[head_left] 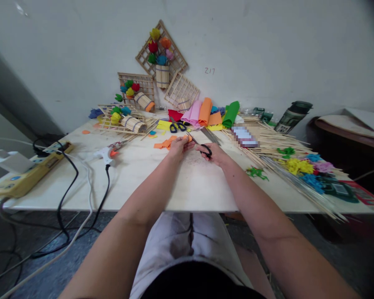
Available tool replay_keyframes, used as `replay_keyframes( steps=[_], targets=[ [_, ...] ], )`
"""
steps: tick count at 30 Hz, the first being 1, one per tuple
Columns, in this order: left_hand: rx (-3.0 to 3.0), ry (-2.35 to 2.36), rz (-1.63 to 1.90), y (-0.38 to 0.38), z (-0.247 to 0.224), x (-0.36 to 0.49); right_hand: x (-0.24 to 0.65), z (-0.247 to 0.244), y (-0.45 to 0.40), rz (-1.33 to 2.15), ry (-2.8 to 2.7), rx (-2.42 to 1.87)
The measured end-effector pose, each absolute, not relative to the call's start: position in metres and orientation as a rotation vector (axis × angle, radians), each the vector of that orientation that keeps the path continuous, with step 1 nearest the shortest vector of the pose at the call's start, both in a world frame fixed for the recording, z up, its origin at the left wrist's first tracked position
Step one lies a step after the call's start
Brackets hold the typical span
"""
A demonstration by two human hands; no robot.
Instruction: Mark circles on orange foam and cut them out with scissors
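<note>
Over the middle of the white table, my left hand [181,147] is closed on a small orange piece [188,139]. My right hand [213,153] has its fingers in the handles of black scissors [206,151], whose blades point up and left at the orange piece. Whether the blades touch it is too small to tell. More orange pieces [165,143] lie on the table just left of my left hand. A second pair of scissors with dark blue handles [177,127] rests behind my hands, beside yellow pieces [164,125].
A glue gun [107,155] and a yellow power strip [28,174] with cables are at left. Stick lattices with flowers [162,50] lean on the wall. Coloured rolls [205,111] stand behind. At right are thin sticks [277,137], a phone [244,137] and a bottle [293,117].
</note>
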State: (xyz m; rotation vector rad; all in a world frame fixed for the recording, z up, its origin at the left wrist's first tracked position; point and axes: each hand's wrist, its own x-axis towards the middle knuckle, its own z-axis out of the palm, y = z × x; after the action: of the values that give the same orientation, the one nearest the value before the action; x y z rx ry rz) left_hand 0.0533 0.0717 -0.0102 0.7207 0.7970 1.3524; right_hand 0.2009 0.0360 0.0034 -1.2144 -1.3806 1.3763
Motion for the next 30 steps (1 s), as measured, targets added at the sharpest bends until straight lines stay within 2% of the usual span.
replay_keyframes(
  steps=[30],
  targets=[
    [0.761,0.819,1.339,0.0691,-0.0088,0.0532,0.2037,0.0045,0.034,1.43,-1.388,-1.224]
  ],
)
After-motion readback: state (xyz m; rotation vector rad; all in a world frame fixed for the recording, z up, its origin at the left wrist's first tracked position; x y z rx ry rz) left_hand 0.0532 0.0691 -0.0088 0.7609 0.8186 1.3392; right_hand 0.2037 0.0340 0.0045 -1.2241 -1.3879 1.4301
